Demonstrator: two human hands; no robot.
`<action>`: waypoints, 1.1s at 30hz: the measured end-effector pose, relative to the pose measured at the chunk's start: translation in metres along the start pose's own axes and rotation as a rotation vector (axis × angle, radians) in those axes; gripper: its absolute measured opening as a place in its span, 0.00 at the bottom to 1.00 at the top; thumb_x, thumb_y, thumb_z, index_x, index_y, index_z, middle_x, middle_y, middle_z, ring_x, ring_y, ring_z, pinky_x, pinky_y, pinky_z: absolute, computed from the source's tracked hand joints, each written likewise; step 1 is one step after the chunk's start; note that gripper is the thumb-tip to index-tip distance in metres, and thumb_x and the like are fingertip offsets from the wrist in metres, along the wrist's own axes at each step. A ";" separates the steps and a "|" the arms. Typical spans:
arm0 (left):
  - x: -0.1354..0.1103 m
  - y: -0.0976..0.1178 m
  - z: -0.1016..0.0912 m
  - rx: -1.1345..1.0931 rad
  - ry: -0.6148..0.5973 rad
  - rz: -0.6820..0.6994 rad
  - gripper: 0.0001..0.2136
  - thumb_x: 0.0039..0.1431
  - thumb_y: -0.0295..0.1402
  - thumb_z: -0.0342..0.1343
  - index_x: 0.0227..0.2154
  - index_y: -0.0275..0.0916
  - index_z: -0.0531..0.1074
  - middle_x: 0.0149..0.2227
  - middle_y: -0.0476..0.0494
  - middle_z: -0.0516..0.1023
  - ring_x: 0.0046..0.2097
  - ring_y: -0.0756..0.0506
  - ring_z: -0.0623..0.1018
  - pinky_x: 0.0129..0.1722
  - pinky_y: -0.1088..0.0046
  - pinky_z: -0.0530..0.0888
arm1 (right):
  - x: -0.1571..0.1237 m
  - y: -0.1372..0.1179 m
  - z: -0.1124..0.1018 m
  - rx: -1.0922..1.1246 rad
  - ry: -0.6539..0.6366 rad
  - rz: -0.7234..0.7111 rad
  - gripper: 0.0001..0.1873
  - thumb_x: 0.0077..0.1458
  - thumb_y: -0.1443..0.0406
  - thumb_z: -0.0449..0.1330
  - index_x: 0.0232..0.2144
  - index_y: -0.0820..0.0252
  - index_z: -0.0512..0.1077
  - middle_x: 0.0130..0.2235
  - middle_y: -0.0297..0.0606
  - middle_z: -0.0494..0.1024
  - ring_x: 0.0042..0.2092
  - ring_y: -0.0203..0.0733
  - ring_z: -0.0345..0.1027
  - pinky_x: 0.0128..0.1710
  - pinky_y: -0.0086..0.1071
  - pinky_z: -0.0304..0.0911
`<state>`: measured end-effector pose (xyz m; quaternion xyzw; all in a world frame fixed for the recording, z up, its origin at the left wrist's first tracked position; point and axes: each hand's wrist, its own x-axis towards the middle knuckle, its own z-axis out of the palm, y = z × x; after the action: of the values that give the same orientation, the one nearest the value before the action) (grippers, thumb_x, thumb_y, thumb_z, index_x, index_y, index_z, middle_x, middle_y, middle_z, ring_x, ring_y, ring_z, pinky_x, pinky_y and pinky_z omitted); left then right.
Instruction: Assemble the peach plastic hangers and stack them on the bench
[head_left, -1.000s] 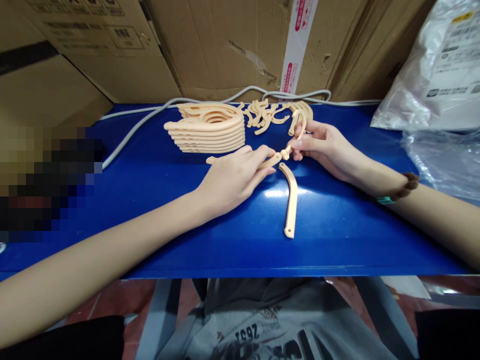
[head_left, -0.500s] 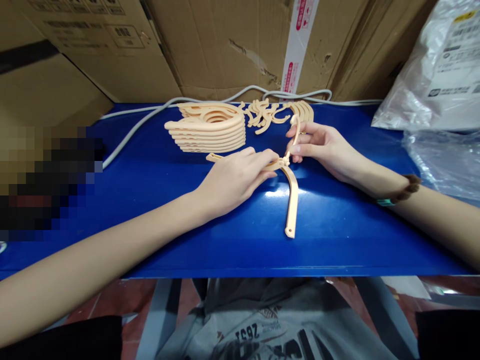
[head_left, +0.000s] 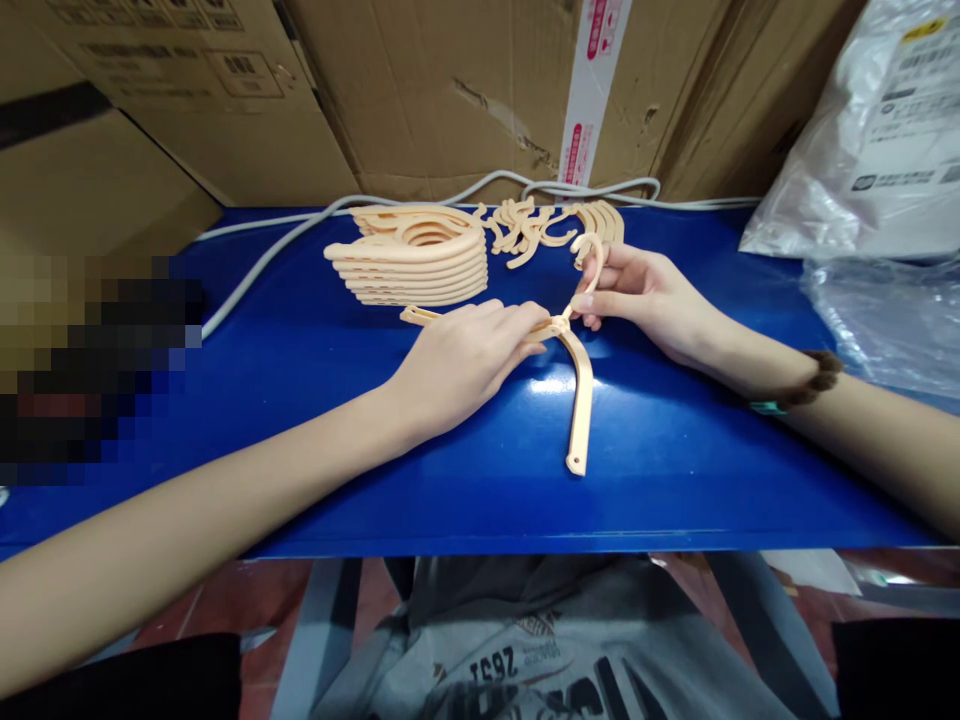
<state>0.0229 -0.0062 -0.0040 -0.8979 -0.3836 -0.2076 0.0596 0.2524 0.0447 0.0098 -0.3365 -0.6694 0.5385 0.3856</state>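
My left hand [head_left: 461, 355] rests on the blue table [head_left: 315, 440] with its fingers closed on one peach plastic hanger arm [head_left: 420, 317]. That arm meets a second curved peach arm [head_left: 581, 400] at a joint between my hands; the second arm runs toward me on the table. My right hand [head_left: 645, 295] pinches a peach hook piece [head_left: 587, 255] upright at that joint. Behind my hands lies a stack of peach hanger pieces [head_left: 412, 260] and a loose pile of hooks [head_left: 529, 228].
Cardboard boxes [head_left: 450, 90] stand along the back edge. A grey cable [head_left: 285, 245] runs across the table's rear. Plastic bags [head_left: 877, 170] lie at the right. A blurred patch covers the left side.
The hook piece in my right hand has come down onto the joint, and the two arms that lay apart now meet there. The loose arm has shifted slightly left.
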 end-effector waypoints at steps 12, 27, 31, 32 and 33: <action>0.001 0.002 -0.004 -0.023 -0.070 -0.047 0.11 0.74 0.36 0.48 0.48 0.36 0.71 0.40 0.42 0.82 0.40 0.42 0.81 0.37 0.70 0.70 | -0.005 -0.005 0.003 -0.035 0.017 -0.047 0.28 0.46 0.61 0.75 0.48 0.51 0.70 0.29 0.24 0.74 0.28 0.34 0.68 0.32 0.31 0.68; 0.001 0.001 -0.002 0.000 -0.080 -0.014 0.10 0.74 0.36 0.48 0.47 0.37 0.71 0.40 0.44 0.83 0.40 0.42 0.82 0.34 0.70 0.69 | -0.008 -0.007 0.000 -0.182 -0.058 -0.089 0.31 0.54 0.59 0.70 0.59 0.52 0.67 0.32 0.27 0.72 0.31 0.35 0.70 0.36 0.33 0.71; 0.001 0.000 0.000 0.012 -0.073 -0.004 0.12 0.75 0.37 0.47 0.48 0.37 0.72 0.42 0.43 0.83 0.41 0.41 0.83 0.34 0.69 0.70 | -0.007 -0.004 -0.004 -0.251 -0.095 -0.150 0.29 0.58 0.60 0.68 0.59 0.53 0.64 0.33 0.27 0.72 0.32 0.34 0.70 0.36 0.31 0.71; 0.000 0.000 0.000 0.024 -0.061 0.007 0.13 0.75 0.38 0.46 0.49 0.36 0.72 0.43 0.43 0.83 0.42 0.41 0.83 0.34 0.69 0.70 | -0.007 -0.004 -0.005 -0.262 -0.099 -0.162 0.28 0.58 0.60 0.68 0.58 0.53 0.65 0.33 0.27 0.72 0.32 0.33 0.70 0.36 0.31 0.71; -0.001 0.000 0.001 0.040 -0.043 0.022 0.14 0.75 0.38 0.46 0.49 0.36 0.73 0.43 0.42 0.84 0.42 0.41 0.83 0.34 0.69 0.70 | -0.008 -0.004 -0.005 -0.268 -0.104 -0.171 0.27 0.59 0.61 0.67 0.57 0.53 0.65 0.32 0.26 0.71 0.32 0.33 0.70 0.35 0.30 0.71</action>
<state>0.0227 -0.0065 -0.0051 -0.9050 -0.3789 -0.1800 0.0715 0.2600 0.0396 0.0134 -0.2985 -0.7805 0.4263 0.3464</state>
